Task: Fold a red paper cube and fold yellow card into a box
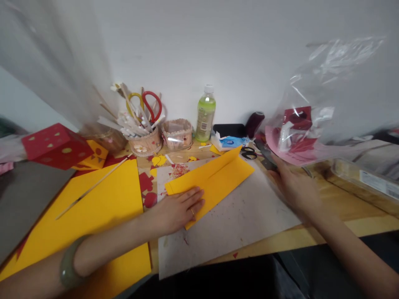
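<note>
My left hand [179, 209] lies flat, palm down, on the near corner of a folded yellow paper [218, 176] and holds it against a speckled white mat [243, 220]. A ring shows on one finger and a green bangle [69, 262] on the wrist. My right hand [291, 185] is blurred and stretched out toward the back right. Its fingertips are at the near end of a dark, narrow tool [264, 155] lying on the mat's far corner. I cannot see the fingers closed around it.
A large yellow sheet [93, 207] with a thin stick [93, 187] lies at left, beside a red dotted box [56, 145]. Along the wall stand a cup of scissors and sticks [143, 124], a small basket [177, 133], a green bottle [205, 114], black scissors [248, 153] and a plastic bag [308, 120].
</note>
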